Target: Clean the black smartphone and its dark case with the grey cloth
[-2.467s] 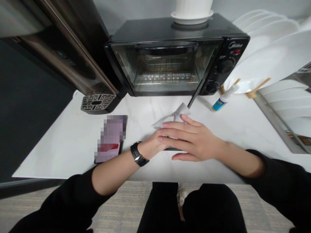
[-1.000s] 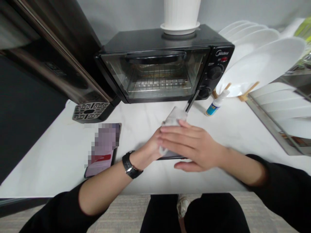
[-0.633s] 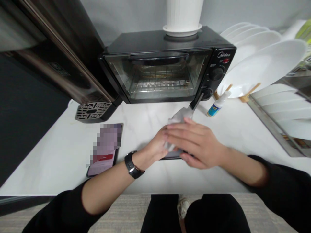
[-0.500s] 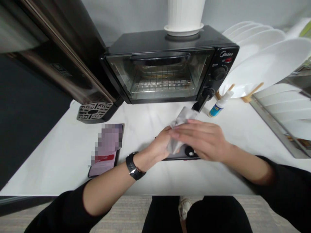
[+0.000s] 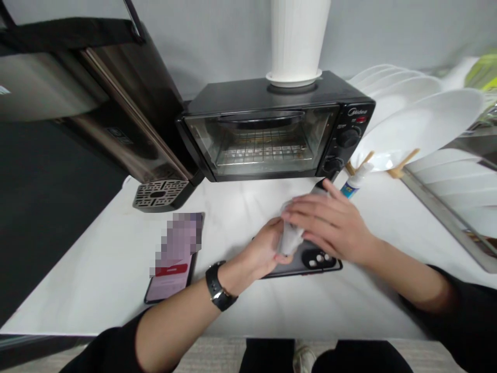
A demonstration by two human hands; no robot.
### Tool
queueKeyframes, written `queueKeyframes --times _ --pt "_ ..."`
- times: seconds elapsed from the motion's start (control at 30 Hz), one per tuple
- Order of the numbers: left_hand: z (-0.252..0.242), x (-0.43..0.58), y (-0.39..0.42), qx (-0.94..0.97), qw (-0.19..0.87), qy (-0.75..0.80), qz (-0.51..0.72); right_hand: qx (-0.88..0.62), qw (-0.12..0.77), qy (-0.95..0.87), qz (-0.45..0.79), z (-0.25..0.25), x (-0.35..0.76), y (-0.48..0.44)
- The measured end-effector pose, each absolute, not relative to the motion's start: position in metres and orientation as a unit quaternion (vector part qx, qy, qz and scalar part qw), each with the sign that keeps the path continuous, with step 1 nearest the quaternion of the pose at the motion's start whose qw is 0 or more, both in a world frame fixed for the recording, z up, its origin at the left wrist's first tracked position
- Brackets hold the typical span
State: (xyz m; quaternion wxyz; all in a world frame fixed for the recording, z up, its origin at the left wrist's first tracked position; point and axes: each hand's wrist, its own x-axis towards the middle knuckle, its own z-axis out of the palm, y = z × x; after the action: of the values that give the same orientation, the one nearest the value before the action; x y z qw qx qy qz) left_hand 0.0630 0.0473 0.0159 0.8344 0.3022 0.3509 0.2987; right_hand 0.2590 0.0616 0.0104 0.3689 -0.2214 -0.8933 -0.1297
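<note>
Over a phone (image 5: pixel 289 267) lying on the counter, my left hand (image 5: pixel 264 248) is closed around a narrow item whose dark end (image 5: pixel 321 184) sticks out past my right fingers. A crumpled pale grey cloth (image 5: pixel 290 238) wraps part of that item, so its kind is hidden. My right hand (image 5: pixel 334 223) presses the cloth onto the item, its fingers long over the top and the little finger lifted. The phone lies back up, its black camera block showing beneath my hands. A small white bottle with a blue label (image 5: pixel 350 189) stands beyond my right hand, partly covered by it.
A black toaster oven (image 5: pixel 267 173) stands behind, with a white pot (image 5: pixel 297 41) on top. At left are a tall dispenser with a drip tray (image 5: pixel 159 194) and another phone (image 5: pixel 171 285). White plates (image 5: pixel 423 124) stand in a wooden rack (image 5: pixel 404 165) at right.
The view has tilted up, so everything sits lower. My right hand has slid along the item, covering more of its far end. The phone's camera block shows more fully.
</note>
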Motion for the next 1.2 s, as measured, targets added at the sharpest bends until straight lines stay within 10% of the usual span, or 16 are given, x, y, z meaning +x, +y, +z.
queueKeyframes --times 0.5,0.7,1.2 --pt "0.009 0.058 0.051 0.324 0.848 0.312 0.28 -0.168 0.395 -0.894 -0.125 0.028 0.264 0.056" --pt "0.016 0.054 0.05 0.437 0.853 0.228 0.17 -0.225 0.563 -0.794 -0.048 0.028 0.266 0.047" --pt "0.017 0.058 0.031 0.762 0.488 0.329 0.269 -0.304 0.611 -0.638 0.355 0.002 0.238 0.043"
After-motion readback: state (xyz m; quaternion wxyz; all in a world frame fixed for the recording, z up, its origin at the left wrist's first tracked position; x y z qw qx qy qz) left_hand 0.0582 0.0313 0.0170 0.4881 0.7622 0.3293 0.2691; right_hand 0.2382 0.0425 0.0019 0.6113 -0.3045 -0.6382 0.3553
